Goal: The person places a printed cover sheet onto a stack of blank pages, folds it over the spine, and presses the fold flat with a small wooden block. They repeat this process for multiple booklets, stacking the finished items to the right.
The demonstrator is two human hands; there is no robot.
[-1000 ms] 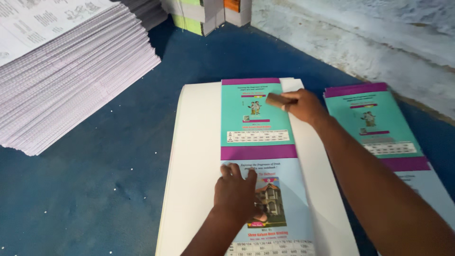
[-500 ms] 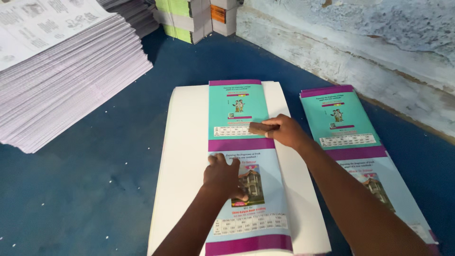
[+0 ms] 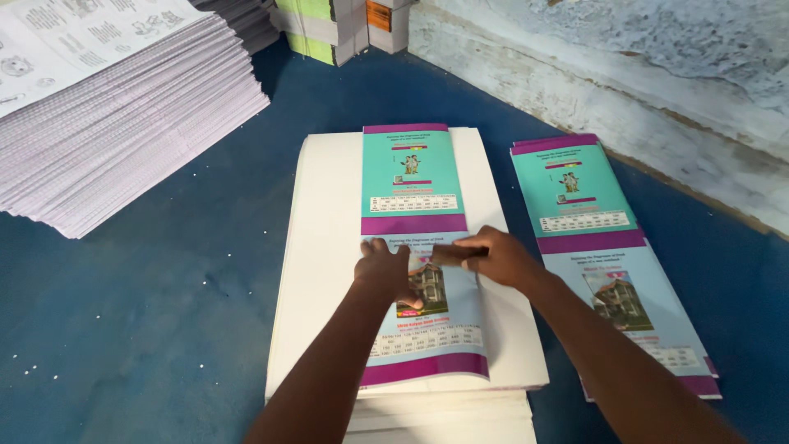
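Observation:
A long printed cover sheet (image 3: 413,197), teal at the far half and pale blue at the near half with purple bands, lies on a stack of white sheets (image 3: 329,247). My left hand (image 3: 386,270) presses flat on the near half, fingers spread by a house picture. My right hand (image 3: 493,256) grips a small brown block (image 3: 454,254) and holds it against the sheet near the middle purple band. Both forearms reach in from the bottom edge.
A second pile of the same coloured covers (image 3: 593,238) lies to the right on the blue surface (image 3: 164,329). A tall stack of printed white pages (image 3: 115,107) stands at the left. Bundled books (image 3: 345,25) sit at the back. A worn white wall (image 3: 641,82) runs along the right.
My right hand has drawn the brown block down the sheet from the far teal half to the middle. My left hand has stayed pressed on the near half.

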